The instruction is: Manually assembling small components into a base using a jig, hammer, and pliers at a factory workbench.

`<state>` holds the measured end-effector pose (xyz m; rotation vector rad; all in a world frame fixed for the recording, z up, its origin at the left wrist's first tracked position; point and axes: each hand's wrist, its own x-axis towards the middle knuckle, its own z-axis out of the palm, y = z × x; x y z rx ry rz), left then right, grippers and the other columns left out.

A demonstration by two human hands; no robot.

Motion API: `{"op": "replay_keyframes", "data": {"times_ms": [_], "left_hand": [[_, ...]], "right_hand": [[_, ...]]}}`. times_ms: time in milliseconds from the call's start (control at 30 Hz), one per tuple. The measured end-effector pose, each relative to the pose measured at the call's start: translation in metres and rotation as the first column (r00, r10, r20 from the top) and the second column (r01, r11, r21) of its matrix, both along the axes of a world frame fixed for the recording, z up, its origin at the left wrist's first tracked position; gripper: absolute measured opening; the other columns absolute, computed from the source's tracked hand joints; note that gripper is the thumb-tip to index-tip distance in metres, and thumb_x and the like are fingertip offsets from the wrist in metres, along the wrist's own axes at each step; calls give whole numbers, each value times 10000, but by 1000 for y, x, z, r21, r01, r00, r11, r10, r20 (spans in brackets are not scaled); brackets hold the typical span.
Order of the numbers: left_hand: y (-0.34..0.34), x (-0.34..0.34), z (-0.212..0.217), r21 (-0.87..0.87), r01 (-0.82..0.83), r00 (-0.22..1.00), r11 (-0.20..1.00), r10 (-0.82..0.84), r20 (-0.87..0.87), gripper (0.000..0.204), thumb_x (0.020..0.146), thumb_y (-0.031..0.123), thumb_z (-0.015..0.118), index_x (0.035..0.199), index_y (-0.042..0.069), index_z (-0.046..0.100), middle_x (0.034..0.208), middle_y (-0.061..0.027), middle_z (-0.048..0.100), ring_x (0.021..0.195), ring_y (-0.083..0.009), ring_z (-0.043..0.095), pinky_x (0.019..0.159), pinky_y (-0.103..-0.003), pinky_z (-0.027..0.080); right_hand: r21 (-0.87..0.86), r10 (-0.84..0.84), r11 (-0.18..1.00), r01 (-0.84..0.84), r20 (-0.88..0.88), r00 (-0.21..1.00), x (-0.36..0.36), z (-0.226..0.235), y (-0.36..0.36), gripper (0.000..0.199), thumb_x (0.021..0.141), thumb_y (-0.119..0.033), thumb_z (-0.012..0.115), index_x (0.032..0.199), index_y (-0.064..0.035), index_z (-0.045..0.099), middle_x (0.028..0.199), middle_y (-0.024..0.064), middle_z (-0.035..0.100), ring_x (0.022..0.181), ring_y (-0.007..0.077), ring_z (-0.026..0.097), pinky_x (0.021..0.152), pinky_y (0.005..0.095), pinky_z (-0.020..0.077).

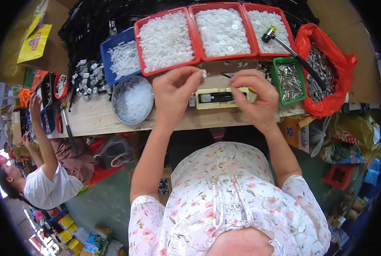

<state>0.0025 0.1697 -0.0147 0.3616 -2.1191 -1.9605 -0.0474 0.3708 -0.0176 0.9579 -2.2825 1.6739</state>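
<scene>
Head view: a white piece (204, 73) is being pinched by left fingers (192, 79), risking slipping if loosened; curled right fingers (246, 81): hold unclear.

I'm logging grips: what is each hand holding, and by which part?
The left hand pinches a small white piece by one end. The right hand seems to hold a slim dark tool, tip showing; the gripped part is hidden.

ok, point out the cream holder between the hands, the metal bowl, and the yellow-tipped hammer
Cream holder (216, 106): head view, on its near rim.
Metal bowl (116, 105): head view, on its left inner wall.
Yellow-tipped hammer (302, 62): head view, on its black handle.
</scene>
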Motion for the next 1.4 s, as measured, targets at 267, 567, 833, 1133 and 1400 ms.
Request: {"op": "replay_keyframes", "data": {"times_ms": [267, 567, 833, 1133, 1400], "left_hand": [[28, 10, -20, 390, 35, 999, 920, -20, -41, 149, 920, 67, 715, 1016, -48, 721, 900, -62, 727, 797, -120, 702, 688, -216, 554], [41, 10, -20, 402, 15, 1000, 915, -11, -11, 128, 927, 52, 699, 1009, -44, 721, 905, -69, 728, 798, -119, 699, 695, -235, 561], [45, 14, -24, 331, -49, 994, 942, 77, -74, 121, 920, 31, 696, 1008, -47, 720, 890, -81, 730, 771, -132, 694, 694, -240, 554], [42, 17, -26, 334, -71, 990, 940, 107, -89, 118, 926, 28, 689, 1015, -42, 721, 890, -71, 725, 783, -119, 687, 714, -233, 550], [46, 21, -24, 12, -94, 985, 995, 95, -143, 100, 914, 26, 712, 994, -34, 722, 858, -5, 687, 719, -29, 591, 621, -189, 476]], "right_hand": [[-30, 0, 1000, -7, -205, 979, 4, -14, -12, 197, 768, 96, 718, 933, -2, 674, 951, 124, 721, 833, 220, 705, 720, 297, 556], [3, -15, 1000, 17, -314, 949, 5, -16, 0, 228, 756, 99, 729, 954, 1, 670, 952, 124, 711, 823, 218, 701, 663, 293, 571], [66, -14, 997, 47, -430, 903, 9, -18, -5, 261, 725, 121, 728, 948, 10, 653, 974, 123, 695, 806, 247, 687, 690, 318, 568], [60, -24, 997, 53, -409, 912, 12, -19, -12, 261, 720, 121, 723, 942, 7, 647, 963, 124, 692, 800, 256, 685, 698, 321, 566], [91, -62, 989, 117, -463, 884, 14, -22, -14, 260, 723, 104, 725, 949, -2, 650, 959, 122, 687, 829, 276, 680, 770, 371, 556]]}}
